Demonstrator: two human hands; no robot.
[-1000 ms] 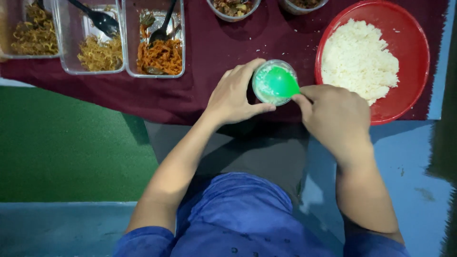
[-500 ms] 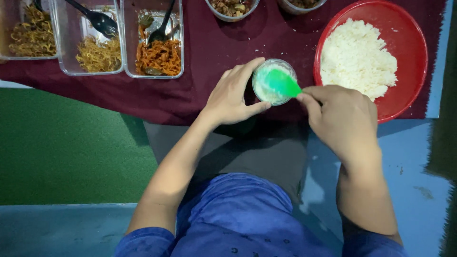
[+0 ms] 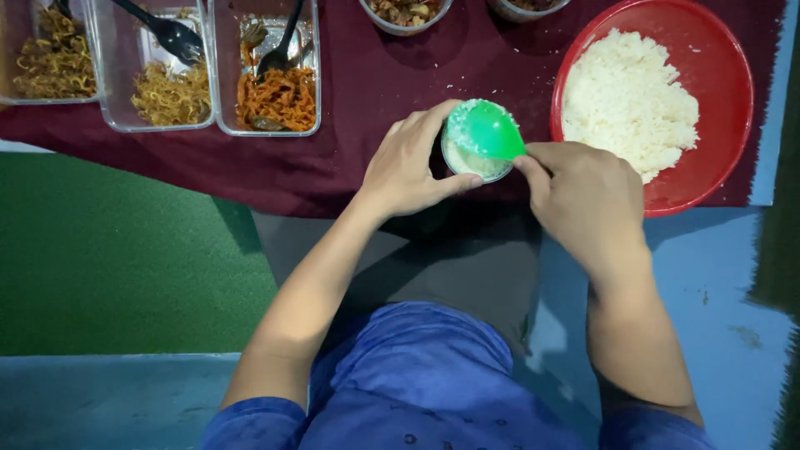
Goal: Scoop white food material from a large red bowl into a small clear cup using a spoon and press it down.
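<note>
My left hand (image 3: 408, 167) wraps around a small round clear cup (image 3: 468, 160) with white rice in it, held on the dark red cloth. My right hand (image 3: 583, 196) grips a green spoon (image 3: 485, 132) whose bowl lies flat over the cup's mouth, covering most of the rice. A big red bowl (image 3: 717, 75) with a heap of white rice (image 3: 625, 100) sits just right of the cup.
Three clear rectangular trays line the back left: noodles (image 3: 50, 58), shredded brown food (image 3: 171, 92) with a black spoon, orange strips (image 3: 279, 96) with another black spoon. Two round cups of dark food (image 3: 407, 12) stand at the back. The dark red cloth (image 3: 367, 92) ends near my lap.
The green spoon has turned from a tilted edge at the cup's right rim to lying flat over the cup. Both hands have shifted slightly upward.
</note>
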